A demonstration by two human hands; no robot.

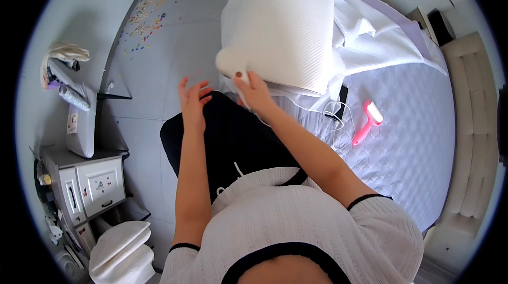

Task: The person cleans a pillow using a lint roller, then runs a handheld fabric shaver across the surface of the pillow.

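A large white textured pillow [296,25] lies on the bed in front of me. My right hand [255,93] is closed at the pillow's near left corner, around a white rounded piece [230,62] with a small brown dot on it. What this piece is I cannot make out. To the left, my left hand [194,96] is raised above my dark-clad knee, its fingers spread and holding nothing. A white cable [338,125] lies looped on the bed, beside a black flat object [342,101].
On the quilted mattress [413,152] lies a pink-handled roller [368,120]. White bedding [370,40] is bunched behind the pillow. Small colourful pieces [145,19] are scattered over the grey floor [143,130]. A cabinet [100,183] and a white stool [121,252] stand at the left.
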